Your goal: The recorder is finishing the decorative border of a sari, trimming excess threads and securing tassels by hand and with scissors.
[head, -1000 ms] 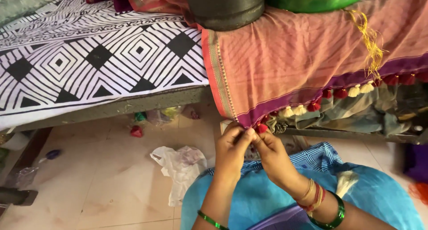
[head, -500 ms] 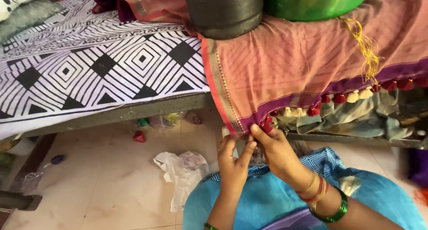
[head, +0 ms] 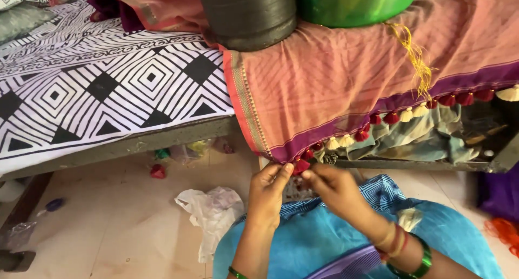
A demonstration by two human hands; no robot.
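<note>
Red tassel at the lower corner of the cloth's purple border, pinched between the fingertips of both hands, just below the hem and just above the lap. Left hand closed on it from the left, thumb and forefinger tips meeting at the tassel; right hand closed in from the right, fingers curled toward the same spot, touching or nearly touching the left fingertips. Tassel thus dead centre between the two grips, neither hand clearly nearer; exact hold of thread or knot too small to tell. Long axis of the tassel hanging down from the hem; hem itself running up and to the right, strung with more red and cream tassels well along from the hands. Pink-orange cloth draped over the bed edge, a tuft of yellow thread lying on it. Higher up on the bed, a black drum and a green tub side by side, weighing on the cloth. Left of that, a black-and-white patterned sheet. Below, on the floor, a crumpled plastic bag near the left forearm, and small red and green scraps under the bed edge. Blue garment across the lap, green bangles at both wrists.
</note>
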